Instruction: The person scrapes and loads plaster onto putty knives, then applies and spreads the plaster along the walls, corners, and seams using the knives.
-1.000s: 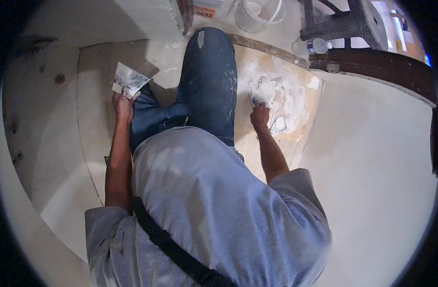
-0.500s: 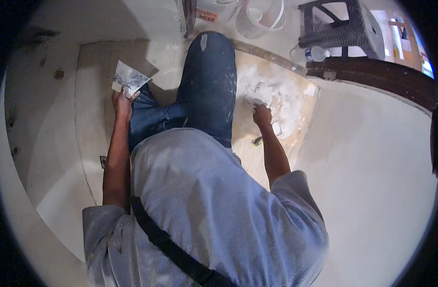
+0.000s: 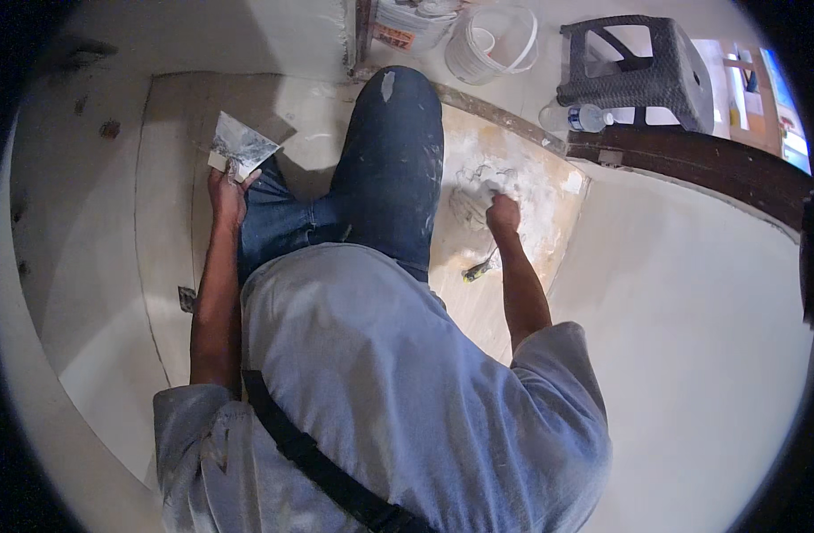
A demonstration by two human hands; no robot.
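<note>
My left hand grips a wide putty knife beside my left thigh. Its flat metal blade is smeared with pale filler. On my right, a mound of white plaster lies spread over a tan board. My right hand is closed above it, around what looks like a small putty knife; its handle is hidden in the fist. Close to my right forearm, a tool with a yellow-and-black handle and a thin shaft lies on the board.
Beyond the board stand a clear bucket with a cup in it and a white tub. At the far right are a dark woven-pattern stool and a plastic bottle. A dark wooden strip borders the pale floor.
My right hand has moved a little right and toward me across the plaster, and the yellow-and-black tool shows more fully. My left hand keeps its hold with hardly any movement.
</note>
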